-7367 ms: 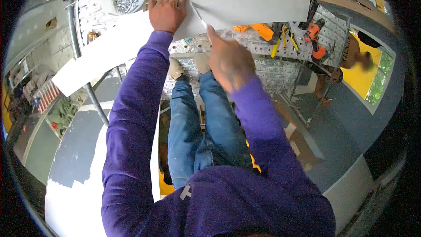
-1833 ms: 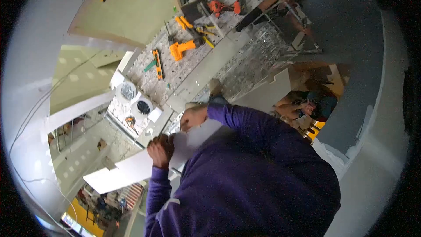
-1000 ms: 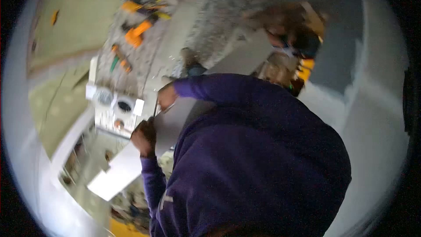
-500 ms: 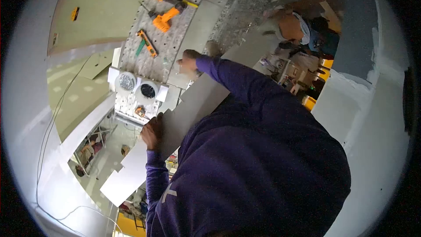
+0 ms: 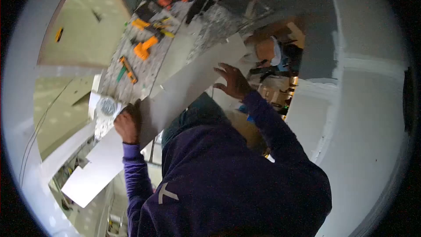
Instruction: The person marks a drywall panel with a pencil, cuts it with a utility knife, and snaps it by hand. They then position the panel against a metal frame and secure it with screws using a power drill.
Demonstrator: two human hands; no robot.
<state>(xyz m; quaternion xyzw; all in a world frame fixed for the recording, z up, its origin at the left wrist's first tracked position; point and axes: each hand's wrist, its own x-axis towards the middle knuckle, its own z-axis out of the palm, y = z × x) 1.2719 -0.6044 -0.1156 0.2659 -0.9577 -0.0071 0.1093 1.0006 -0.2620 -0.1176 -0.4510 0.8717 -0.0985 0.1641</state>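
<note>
A long white board (image 5: 173, 96) with small notches along its far edge lies slanted across in front of my body. My left hand (image 5: 128, 123) is closed on the far edge of this board, toward its left part. Over the right part of the board, close to its near edge, my right hand (image 5: 234, 82) has its fingers spread and holds nothing.
Beyond the board, a speckled work platform (image 5: 164, 46) carries an orange drill (image 5: 144, 48), an orange-and-black tool (image 5: 128, 69) and other hand tools. A round, shiny-ended roll (image 5: 106, 106) stands at the left. Cluttered boxes (image 5: 269, 94) sit lower right; a pale wall (image 5: 368, 114) rises at right.
My right hand has come back from beyond the board to its near right part, fingers spreading. My left hand keeps its hold on the edge. The view has shifted, and the roll is now partly covered.
</note>
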